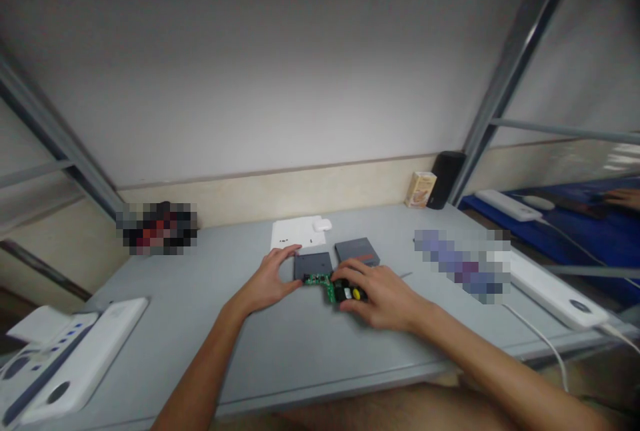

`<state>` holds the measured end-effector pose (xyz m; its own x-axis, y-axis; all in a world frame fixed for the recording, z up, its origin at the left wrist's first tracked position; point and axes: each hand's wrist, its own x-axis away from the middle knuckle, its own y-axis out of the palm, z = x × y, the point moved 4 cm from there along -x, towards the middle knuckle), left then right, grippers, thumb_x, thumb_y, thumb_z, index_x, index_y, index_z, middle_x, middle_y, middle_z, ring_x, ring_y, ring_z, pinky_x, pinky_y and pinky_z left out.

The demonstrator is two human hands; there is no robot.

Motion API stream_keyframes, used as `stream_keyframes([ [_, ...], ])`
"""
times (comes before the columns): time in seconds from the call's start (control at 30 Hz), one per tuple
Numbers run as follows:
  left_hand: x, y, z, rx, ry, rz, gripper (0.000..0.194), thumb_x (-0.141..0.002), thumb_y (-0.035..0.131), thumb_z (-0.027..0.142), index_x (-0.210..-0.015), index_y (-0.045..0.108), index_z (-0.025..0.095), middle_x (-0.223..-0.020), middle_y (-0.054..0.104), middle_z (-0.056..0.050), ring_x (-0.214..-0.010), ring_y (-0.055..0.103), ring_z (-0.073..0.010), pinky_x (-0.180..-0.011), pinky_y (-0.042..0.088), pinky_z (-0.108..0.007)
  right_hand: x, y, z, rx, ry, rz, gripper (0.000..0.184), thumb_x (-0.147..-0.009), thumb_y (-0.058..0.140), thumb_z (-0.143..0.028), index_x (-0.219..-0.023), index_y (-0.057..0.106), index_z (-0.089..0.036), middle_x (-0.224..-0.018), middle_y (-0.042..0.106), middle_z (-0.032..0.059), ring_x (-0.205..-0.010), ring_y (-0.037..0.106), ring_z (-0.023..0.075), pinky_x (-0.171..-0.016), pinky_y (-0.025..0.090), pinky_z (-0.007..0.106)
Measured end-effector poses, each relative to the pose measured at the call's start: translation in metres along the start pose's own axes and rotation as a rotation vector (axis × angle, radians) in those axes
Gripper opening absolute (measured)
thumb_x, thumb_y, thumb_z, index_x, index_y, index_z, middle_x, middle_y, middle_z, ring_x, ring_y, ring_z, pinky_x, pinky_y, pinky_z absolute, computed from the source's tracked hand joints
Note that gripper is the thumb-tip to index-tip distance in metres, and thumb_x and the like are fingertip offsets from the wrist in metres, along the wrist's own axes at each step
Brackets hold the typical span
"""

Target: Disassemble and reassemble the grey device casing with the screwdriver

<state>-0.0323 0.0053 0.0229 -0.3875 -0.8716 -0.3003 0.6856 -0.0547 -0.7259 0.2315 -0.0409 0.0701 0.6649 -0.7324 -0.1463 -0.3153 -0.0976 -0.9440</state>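
Circuit board [331, 294] — green, angular (in right hand [384, 294]) — near rectangular casing [314, 264].

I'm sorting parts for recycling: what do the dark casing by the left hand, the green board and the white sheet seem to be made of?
Dark casing: probably matte plastic, by its even, dull grey. Green board: likely coated circuit-board laminate, by its green colour and small mounted parts. White sheet: paper or thin card, flat and without shine.

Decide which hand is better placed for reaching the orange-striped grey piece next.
Probably the right hand: it lies just beside the orange-striped grey piece, though it holds the green circuit board. The left hand is farther off, at the dark grey casing.
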Motion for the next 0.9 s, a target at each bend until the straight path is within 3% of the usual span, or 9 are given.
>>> stream_keyframes([
  [0.13, -0.001, 0.0, -0.002, 0.013, -0.019, -0.004, 0.079, -0.08, 0.08, 0.03, -0.15, 0.043, 0.033, -0.138, 0.056, -0.008, -0.132, 0.053, -0.0279, -0.117, 0.039, -0.05, -0.028, -0.005, 0.008, 0.127, 0.028, 0.032, 0.034, -0.093, 0.062, -0.047, -0.121, 0.065, -0.029, -0.133, 0.062, 0.006, -0.087, 0.07, 0.0216, -0.075, 0.048, 0.033],
  [0.3, -0.001, -0.001, -0.001, 0.046, -0.036, -0.019, 0.086, -0.077, 0.084, 0.027, -0.151, 0.041, 0.033, -0.14, 0.059, -0.009, -0.137, 0.049, -0.0297, -0.119, 0.034, -0.053, -0.053, 0.004, 0.008, 0.186, 0.025, 0.01, 0.031, -0.092, 0.063, -0.047, -0.115, 0.067, -0.027, -0.127, 0.065, 0.0049, -0.084, 0.07, 0.0212, -0.072, 0.047, 0.032],
  [0.6, -0.002, 0.0, -0.006, 0.106, -0.075, -0.046, 0.095, -0.073, 0.089, 0.026, -0.153, 0.039, 0.035, -0.141, 0.062, -0.008, -0.143, 0.045, -0.0302, -0.122, 0.029, -0.053, -0.052, 0.016, 0.012, 0.128, 0.064, 0.043, 0.03, -0.093, 0.061, -0.046, -0.114, 0.066, -0.026, -0.127, 0.066, 0.0054, -0.091, 0.07, 0.0232, -0.077, 0.048, 0.033],
  [0.9, -0.002, -0.002, -0.005, 0.175, -0.085, -0.065, 0.091, -0.074, 0.088, 0.025, -0.152, 0.041, 0.034, -0.145, 0.058, -0.011, -0.14, 0.051, -0.0314, -0.123, 0.028, -0.053, -0.052, 0.017, 0.005, 0.164, 0.042, 0.047, 0.033, -0.095, 0.058, -0.049, -0.116, 0.066, -0.025, -0.128, 0.067, 0.006, -0.091, 0.071, 0.0255, -0.077, 0.05, 0.035],
])
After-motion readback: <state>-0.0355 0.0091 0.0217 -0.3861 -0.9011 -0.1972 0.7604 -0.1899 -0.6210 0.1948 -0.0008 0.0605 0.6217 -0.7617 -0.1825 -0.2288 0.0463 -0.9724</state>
